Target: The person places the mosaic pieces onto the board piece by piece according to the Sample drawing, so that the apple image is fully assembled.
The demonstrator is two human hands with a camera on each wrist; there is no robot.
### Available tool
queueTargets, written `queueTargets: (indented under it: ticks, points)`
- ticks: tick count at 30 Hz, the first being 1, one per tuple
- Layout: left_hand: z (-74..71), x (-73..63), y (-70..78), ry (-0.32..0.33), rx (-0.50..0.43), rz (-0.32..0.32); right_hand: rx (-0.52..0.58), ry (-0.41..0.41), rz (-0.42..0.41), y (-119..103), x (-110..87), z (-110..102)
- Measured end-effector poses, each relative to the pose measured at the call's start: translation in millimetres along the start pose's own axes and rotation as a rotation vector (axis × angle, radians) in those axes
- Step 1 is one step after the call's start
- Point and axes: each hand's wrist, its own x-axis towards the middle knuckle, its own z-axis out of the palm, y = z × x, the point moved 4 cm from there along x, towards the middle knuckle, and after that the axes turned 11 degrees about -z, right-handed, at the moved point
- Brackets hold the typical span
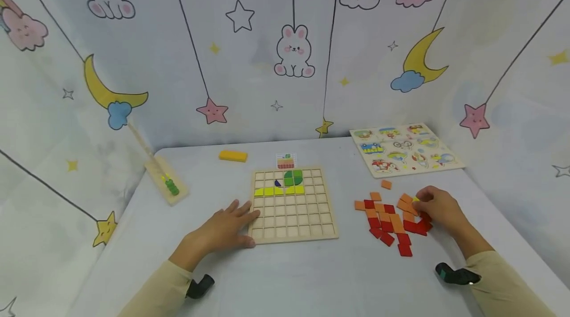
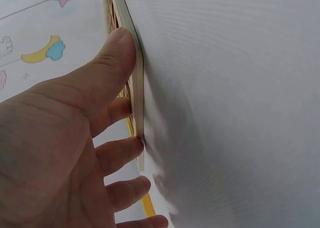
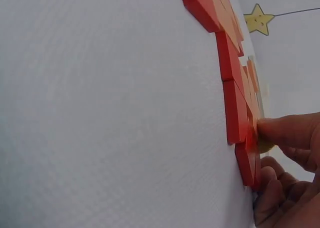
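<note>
A square wooden grid board (image 1: 289, 230) lies mid-table, with a row of yellow tiles (image 1: 269, 191), green pieces (image 1: 293, 177) and a small dark blue piece (image 1: 278, 183) in its upper cells. At its left edge is my left hand (image 1: 222, 228), fingers spread; in the left wrist view the thumb and fingertips touch the board's side (image 2: 137, 78). My right hand (image 1: 442, 209) is at the right end of a loose cluster of red tiles (image 1: 386, 226) and orange tiles (image 1: 396, 223). Its thumb and finger pinch a small yellow piece (image 3: 265, 145), mostly hidden by them.
Behind the board lie a small picture card (image 1: 286, 160) and a yellow block (image 1: 233, 156). A wooden picture puzzle (image 1: 403, 151) is at the back right. On the left sits a wooden piece with a green caterpillar (image 1: 171, 186). Patterned cloth hangs behind the table.
</note>
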Motion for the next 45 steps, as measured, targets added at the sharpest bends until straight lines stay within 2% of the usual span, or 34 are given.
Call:
queueTargets:
  ticks: [4, 8, 10, 14, 18, 22, 26, 30, 36, 40, 42, 45]
  points:
    - [1.0, 0.9, 0.7, 0.012, 0.014, 0.010, 0.164, 0.081, 0.038, 4.0, -1.8, -4.2]
    - [1.0, 0.7, 0.9, 0.014, 0.016, 0.011, 0.432, 0.233, 0.046, 8.8, -1.1, -8.6]
    - [0.9, 0.4, 0.7, 0.012, 0.015, 0.008, 0.571, 0.283, 0.033, 8.0, 0.0, -8.4]
    - [0.0, -0.4, 0.7, 0.015, 0.012, 0.012, 0.816, 0.299, -0.019, -6.3, 2.5, -5.1]
    - [0.4, -0.8, 0.6, 0.015, 0.006, 0.008, 0.893, 0.284, -0.059, -28.2, 9.3, -0.6]
    - [1.7, -0.5, -0.2, 0.014, 0.014, 0.001, 0.850, 0.251, -0.081, -49.2, 19.5, 9.4]
    - [1.5, -0.9, -0.1, 0.014, 0.024, 0.000, 0.782, 0.159, -0.095, -75.1, 30.4, 26.5]
    - [1.3, -0.9, 0.3, 0.011, 0.024, -0.002, 0.719, 0.047, -0.136, -104.9, 43.1, 50.5]
    - [0.8, -1.5, 0.6, -0.002, 0.007, -0.012, 0.646, -0.063, -0.197, -152.1, 63.4, 95.5]
    - [0.6, -0.8, 0.1, -0.001, 0.011, -0.017, 0.524, -0.144, -0.227, -178.4, 69.6, 126.4]
    - [0.9, -0.3, -0.1, 0.001, 0.011, -0.015, 0.419, -0.173, -0.259, -188.3, 70.5, 138.0]
    - [0.3, -0.3, 0.5, 0.006, 0.007, -0.005, 0.246, -0.164, -0.320, -198.1, 70.6, 148.0]
